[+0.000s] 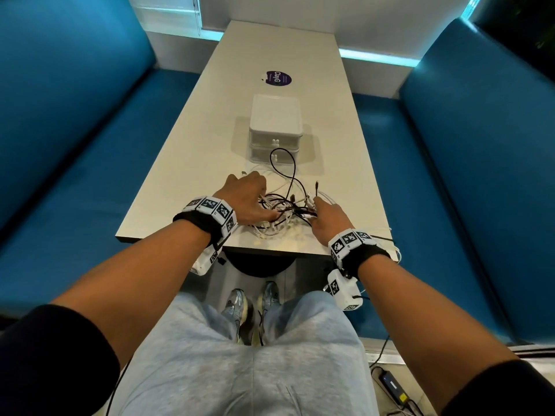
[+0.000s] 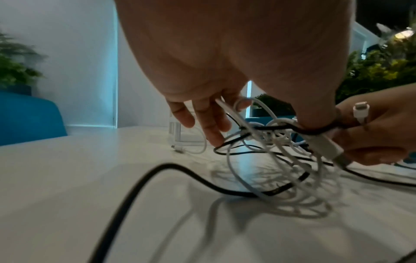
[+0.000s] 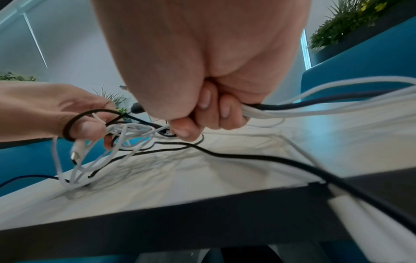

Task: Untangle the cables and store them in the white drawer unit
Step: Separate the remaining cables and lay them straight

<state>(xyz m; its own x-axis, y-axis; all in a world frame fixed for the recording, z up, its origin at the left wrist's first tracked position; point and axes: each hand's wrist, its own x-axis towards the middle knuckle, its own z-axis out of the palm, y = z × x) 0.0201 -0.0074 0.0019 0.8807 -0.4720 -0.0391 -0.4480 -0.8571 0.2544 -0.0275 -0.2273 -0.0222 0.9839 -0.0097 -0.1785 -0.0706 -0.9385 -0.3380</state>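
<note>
A tangle of black and white cables (image 1: 285, 208) lies near the table's front edge. My left hand (image 1: 264, 205) is in its left side. A black loop (image 2: 315, 130) sits round the thumb, and white strands run between the fingers (image 2: 202, 121). My right hand (image 1: 315, 211) grips a bunch of white and black cables (image 3: 270, 110) in a closed fist (image 3: 202, 115). A white connector (image 3: 75, 151) hangs below the left thumb. The white drawer unit (image 1: 274, 124) stands just beyond the tangle, with both drawers pushed in. A black cable end arches in front of it.
The pale table (image 1: 210, 121) is narrow, with blue benches on the left (image 1: 75, 145) and right (image 1: 480, 145). A purple round sticker (image 1: 278, 78) lies past the drawer unit. Some cables trail over the table's front right corner (image 1: 387, 238). A power adapter (image 1: 393, 385) lies on the floor.
</note>
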